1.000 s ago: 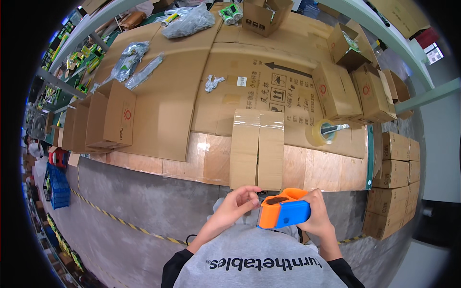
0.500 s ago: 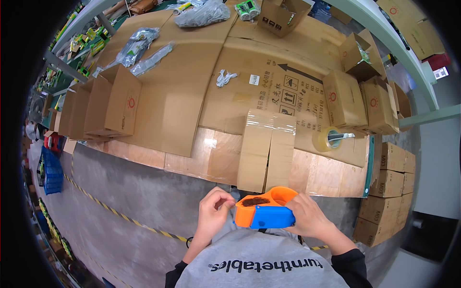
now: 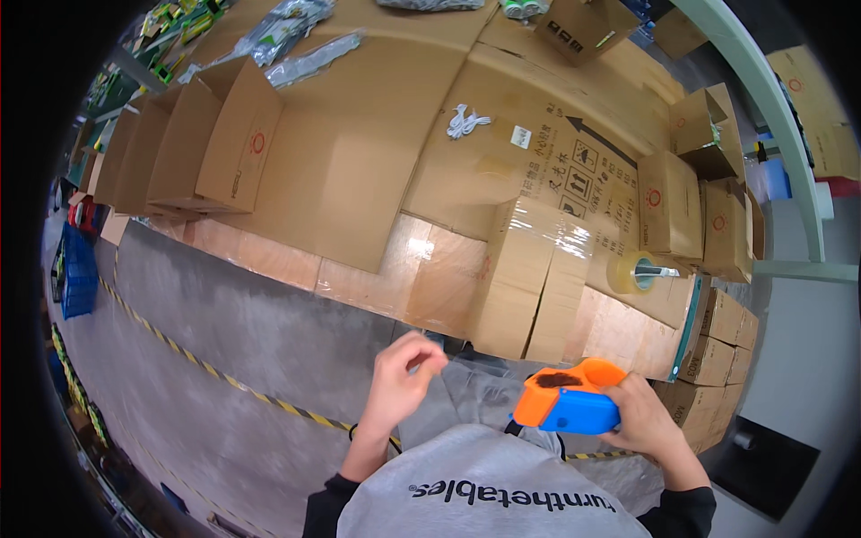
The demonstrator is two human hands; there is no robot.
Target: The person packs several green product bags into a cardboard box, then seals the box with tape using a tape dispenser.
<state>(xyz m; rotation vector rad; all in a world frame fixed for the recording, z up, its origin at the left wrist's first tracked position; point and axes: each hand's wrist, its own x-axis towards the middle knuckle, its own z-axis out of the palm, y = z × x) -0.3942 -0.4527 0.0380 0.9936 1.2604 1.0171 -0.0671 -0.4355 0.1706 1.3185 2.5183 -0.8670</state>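
A cardboard-covered bench (image 3: pixel 359 170) is spread with flattened sheets. At its near edge a folded carton (image 3: pixel 529 278) is seen already wrapped in clear tape; sealing seems partly done. An orange-and-blue tape dispenser (image 3: pixel 569 408) is clasped by the right hand (image 3: pixel 650 421). A film end is probably pinched by the left hand (image 3: pixel 404 377). A tape roll (image 3: pixel 632 272) lies beside the carton.

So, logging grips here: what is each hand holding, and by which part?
The right hand grips the orange-and-blue tape dispenser by its rear end. The left hand pinches something unclear.
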